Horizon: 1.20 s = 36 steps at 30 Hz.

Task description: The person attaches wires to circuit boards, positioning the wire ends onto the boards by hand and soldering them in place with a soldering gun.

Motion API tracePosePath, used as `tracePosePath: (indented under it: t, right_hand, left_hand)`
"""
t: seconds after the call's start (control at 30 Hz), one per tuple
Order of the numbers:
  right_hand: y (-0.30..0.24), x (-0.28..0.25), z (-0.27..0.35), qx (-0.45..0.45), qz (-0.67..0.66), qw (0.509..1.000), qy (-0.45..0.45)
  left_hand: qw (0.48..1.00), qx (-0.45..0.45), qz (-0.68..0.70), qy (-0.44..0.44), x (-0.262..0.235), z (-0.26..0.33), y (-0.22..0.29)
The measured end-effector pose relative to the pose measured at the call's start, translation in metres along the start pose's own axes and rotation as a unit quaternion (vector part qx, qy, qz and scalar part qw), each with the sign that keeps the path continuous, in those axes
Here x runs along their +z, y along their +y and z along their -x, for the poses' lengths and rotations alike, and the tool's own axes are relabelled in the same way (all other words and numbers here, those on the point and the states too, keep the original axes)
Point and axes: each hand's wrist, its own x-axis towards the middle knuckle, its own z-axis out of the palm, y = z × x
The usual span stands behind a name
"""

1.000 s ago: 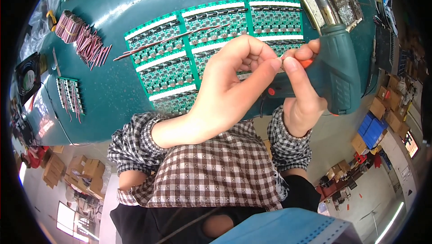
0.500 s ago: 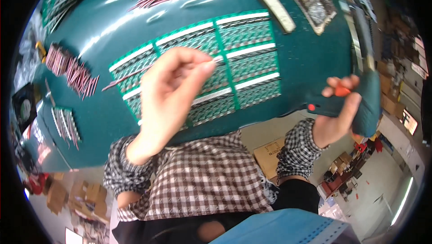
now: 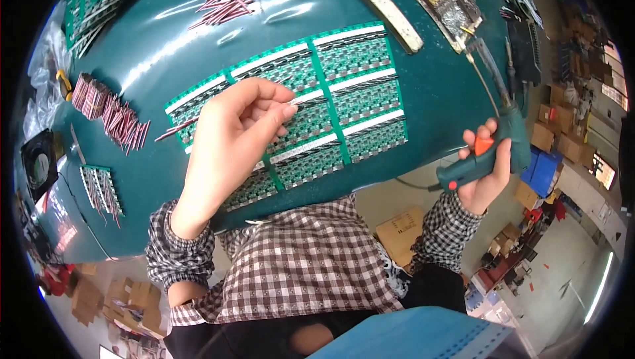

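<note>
My left hand (image 3: 231, 127) is over the green circuit board panel (image 3: 357, 84), its thumb and forefinger pinched on a thin reddish wire (image 3: 177, 130). One end of this wire sticks out left of the hand; a pale tip shows at the fingertips. In my right hand (image 3: 493, 170) is a green soldering gun (image 3: 517, 144) with an orange trigger, fingers wrapped round its handle. Its metal barrel points up and away, the front end close to a worn metal tray (image 3: 450, 5) with silvery, crusted contents.
Loose reddish wires (image 3: 227, 5) lie at the far side, and a bundled pile of wires (image 3: 109, 107) at left. A small wired board (image 3: 100, 190) rests near the left edge. More boards (image 3: 109, 1) are stacked far left. A long pale strip (image 3: 377, 1) lies beside the tray.
The soldering gun has swung left, bringing its front end close to the metal tray. My left hand has shifted slightly left and nearer, still pinching the wire. The whole view has moved a little.
</note>
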Motion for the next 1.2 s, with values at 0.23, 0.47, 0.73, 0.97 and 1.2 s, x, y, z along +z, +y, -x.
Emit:
tracePosePath:
  t: [0.23,0.47,0.73,0.97,1.2]
  right_hand:
    - [0.009,-0.003,0.009,0.127,-0.188,0.967,-0.118]
    - [0.006,0.003,0.007,0.122,-0.195,0.970,-0.081]
    - [0.007,0.008,-0.022,-0.279,0.412,0.854,0.149]
    - [0.014,0.008,-0.002,-0.136,0.381,0.912,0.067]
    - [0.014,0.013,0.012,-0.063,0.279,0.956,-0.059]
  left_hand:
    - [0.998,0.025,-0.057,-0.027,-0.005,-0.001,-0.010]
    - [0.991,0.071,-0.116,0.015,-0.003,-0.001,-0.013]
    - [0.975,0.134,-0.169,0.056,-0.003,-0.008,-0.014]
    - [0.952,0.170,-0.237,0.093,0.000,-0.009,-0.011]
    - [0.940,0.208,-0.249,0.106,0.002,-0.009,0.006]
